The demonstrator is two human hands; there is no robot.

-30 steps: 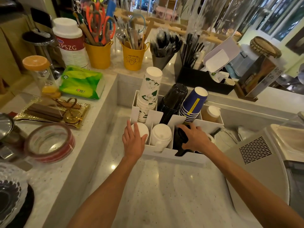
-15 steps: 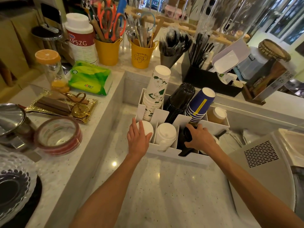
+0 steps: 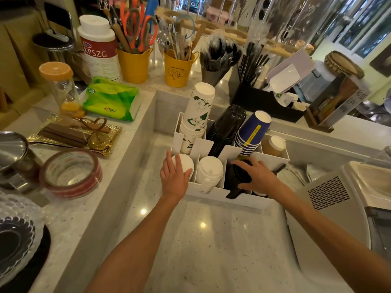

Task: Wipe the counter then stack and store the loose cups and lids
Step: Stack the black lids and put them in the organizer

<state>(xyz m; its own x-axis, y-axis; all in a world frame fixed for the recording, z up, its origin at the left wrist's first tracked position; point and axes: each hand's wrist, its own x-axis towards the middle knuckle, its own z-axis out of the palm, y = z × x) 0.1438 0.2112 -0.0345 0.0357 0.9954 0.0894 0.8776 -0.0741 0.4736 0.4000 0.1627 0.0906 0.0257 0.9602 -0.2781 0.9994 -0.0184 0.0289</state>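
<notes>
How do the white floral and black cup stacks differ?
The white floral cup stack is printed with green leaves; the black cup stack is plain and glossy. The white one rises higher than the black one. Both lean upside down in the organizer.

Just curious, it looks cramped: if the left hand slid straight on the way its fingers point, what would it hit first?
Probably the floral cups, stacked in the compartment right behind the white lids that the left hand rests on; depth is hard to judge.
</notes>
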